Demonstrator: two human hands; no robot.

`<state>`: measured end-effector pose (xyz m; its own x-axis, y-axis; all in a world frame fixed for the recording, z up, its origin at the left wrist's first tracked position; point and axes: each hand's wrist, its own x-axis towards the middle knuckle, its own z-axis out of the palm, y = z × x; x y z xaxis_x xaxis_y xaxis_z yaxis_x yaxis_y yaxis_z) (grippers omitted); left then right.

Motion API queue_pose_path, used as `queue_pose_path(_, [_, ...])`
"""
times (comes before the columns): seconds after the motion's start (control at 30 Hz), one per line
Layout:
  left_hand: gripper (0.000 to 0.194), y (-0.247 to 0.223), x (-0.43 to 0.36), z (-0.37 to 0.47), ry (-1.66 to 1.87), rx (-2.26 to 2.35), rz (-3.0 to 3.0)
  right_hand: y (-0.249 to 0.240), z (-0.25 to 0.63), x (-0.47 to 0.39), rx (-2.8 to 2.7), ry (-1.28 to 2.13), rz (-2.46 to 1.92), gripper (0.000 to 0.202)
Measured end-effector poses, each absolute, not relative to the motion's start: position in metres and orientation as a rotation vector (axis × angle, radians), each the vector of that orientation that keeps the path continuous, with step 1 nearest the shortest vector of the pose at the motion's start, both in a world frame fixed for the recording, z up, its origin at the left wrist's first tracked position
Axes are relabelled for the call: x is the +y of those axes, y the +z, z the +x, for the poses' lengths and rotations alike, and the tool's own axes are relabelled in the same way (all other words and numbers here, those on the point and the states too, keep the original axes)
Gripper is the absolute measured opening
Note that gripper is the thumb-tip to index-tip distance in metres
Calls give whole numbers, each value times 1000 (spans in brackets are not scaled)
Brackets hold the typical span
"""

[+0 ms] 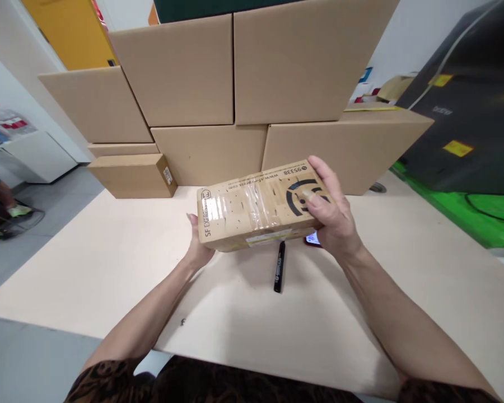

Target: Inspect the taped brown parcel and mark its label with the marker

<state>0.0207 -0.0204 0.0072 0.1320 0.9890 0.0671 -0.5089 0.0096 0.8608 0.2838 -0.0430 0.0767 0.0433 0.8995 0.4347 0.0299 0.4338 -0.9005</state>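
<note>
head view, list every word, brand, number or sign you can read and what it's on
"SF EXPRE", on the held box; the end is unclear.
"www.sf-express.com", same box, upside down.
"95338", same box, upside down.
Large black sign, same box, partly under the right hand.
Too small or blurred: text on the black marker, label on the small carton, phone screen, yellow stickers, pale lettering at right.

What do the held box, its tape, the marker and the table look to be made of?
Box: cardboard, matte brown, printed directly in black.
Tape: clear plastic film, glossy; it wrinkles and catches glare.
Marker: probably hard plastic, black with pale lettering.
Table: smooth and pale, perhaps laminate; the look leaves that open.
</note>
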Motion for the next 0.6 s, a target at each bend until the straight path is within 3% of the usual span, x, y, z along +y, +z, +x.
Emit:
queue_pose_path(0.1, [108,2,-28,23,1300,653,1046,84,290,-39,-1326,836,-930,81])
queue_pose_path(0.27, [104,2,-34,27,1237,656,1189,83,297,-37,-1273,900,-968,80])
queue_pose_path(0.47, [76,8,-22,26,1378,707,878,79,289,-40,-1453,1109,-846,126])
queue_pose_path(0.6, [67,16,-16,16,1327,679,825,78,285,-39,-1501,1180,-803,131])
